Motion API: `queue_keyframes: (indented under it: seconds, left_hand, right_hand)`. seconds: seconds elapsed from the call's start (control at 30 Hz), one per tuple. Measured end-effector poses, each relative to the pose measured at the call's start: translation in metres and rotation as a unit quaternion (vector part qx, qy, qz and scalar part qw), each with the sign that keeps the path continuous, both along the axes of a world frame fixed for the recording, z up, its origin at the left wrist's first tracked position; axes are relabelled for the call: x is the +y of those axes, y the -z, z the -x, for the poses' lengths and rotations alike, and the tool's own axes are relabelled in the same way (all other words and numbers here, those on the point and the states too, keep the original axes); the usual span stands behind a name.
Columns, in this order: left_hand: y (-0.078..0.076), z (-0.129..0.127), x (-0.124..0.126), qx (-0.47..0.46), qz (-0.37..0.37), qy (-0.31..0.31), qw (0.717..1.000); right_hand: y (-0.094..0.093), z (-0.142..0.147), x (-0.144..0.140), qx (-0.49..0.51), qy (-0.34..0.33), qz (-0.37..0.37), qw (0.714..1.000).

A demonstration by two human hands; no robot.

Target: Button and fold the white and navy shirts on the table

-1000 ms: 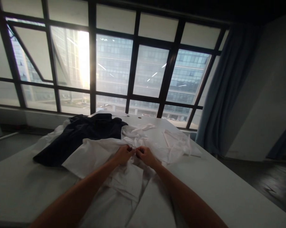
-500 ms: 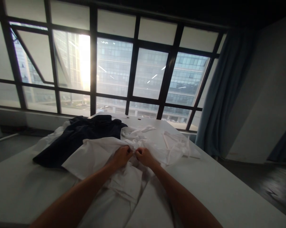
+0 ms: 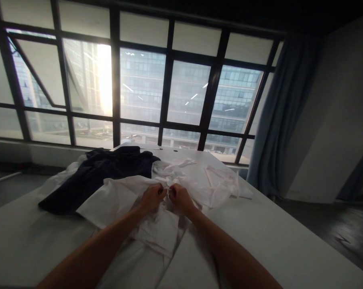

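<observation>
A white shirt point(image 3: 118, 200) lies spread on the white table point(image 3: 274, 245) in front of me. My left hand point(image 3: 151, 198) and my right hand point(image 3: 179, 198) sit close together at the middle of the shirt, both pinching its fabric near the front opening, fingertips almost touching. A dark navy garment point(image 3: 100, 174) lies beyond the shirt to the left. More crumpled white cloth point(image 3: 220, 182) lies beyond my hands to the right.
A big window with dark frames point(image 3: 166, 92) fills the far wall, bright with backlight. A blue-grey curtain point(image 3: 278, 116) hangs at the right. The table's right edge drops to a dark floor point(image 3: 344, 233).
My two hands have stayed on the shirt and drawn slightly closer together; the view has shifted a little to the left.
</observation>
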State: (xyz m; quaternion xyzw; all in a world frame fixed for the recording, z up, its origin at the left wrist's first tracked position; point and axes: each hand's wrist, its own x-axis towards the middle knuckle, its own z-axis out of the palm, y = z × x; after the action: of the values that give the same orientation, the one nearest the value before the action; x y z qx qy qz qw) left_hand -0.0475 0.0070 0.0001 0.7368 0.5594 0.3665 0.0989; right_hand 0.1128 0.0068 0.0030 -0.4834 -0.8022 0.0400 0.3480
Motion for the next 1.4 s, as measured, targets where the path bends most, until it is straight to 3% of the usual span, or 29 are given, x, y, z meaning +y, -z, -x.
queue_keyframes:
  seconds: [0.17, 0.27, 0.47, 0.73, 0.97, 1.23, 1.4]
  left_hand:
    - [0.0, 0.001, 0.001, 0.012, 0.005, -0.016, 1.0]
    - [0.002, 0.001, 0.001, 0.024, -0.015, 0.026, 0.999]
    - [0.001, 0.006, -0.004, 0.076, -0.033, 0.129, 0.988]
    - [-0.001, 0.009, -0.009, 0.134, -0.019, 0.169, 0.976]
    - [-0.01, 0.008, -0.017, 0.159, -0.01, 0.195, 0.968]
    - [0.0, 0.004, -0.018, 0.202, -0.018, 0.243, 0.948]
    - [-0.002, 0.009, -0.015, 0.181, -0.029, 0.172, 0.968]
  right_hand:
    - [-0.021, -0.007, -0.005, -0.174, -0.066, -0.024, 0.982]
    - [-0.031, -0.012, -0.009, -0.216, -0.1, -0.025, 0.971]
    - [-0.033, -0.017, -0.014, -0.276, -0.07, -0.018, 0.958]
    - [-0.027, -0.026, -0.014, -0.22, -0.114, -0.013, 0.969]
    - [-0.015, -0.028, -0.01, -0.199, -0.092, -0.004, 0.976]
    - [-0.008, -0.021, -0.006, -0.239, -0.044, 0.003, 0.97]
    - [-0.01, -0.033, 0.002, -0.106, -0.113, 0.032, 0.987]
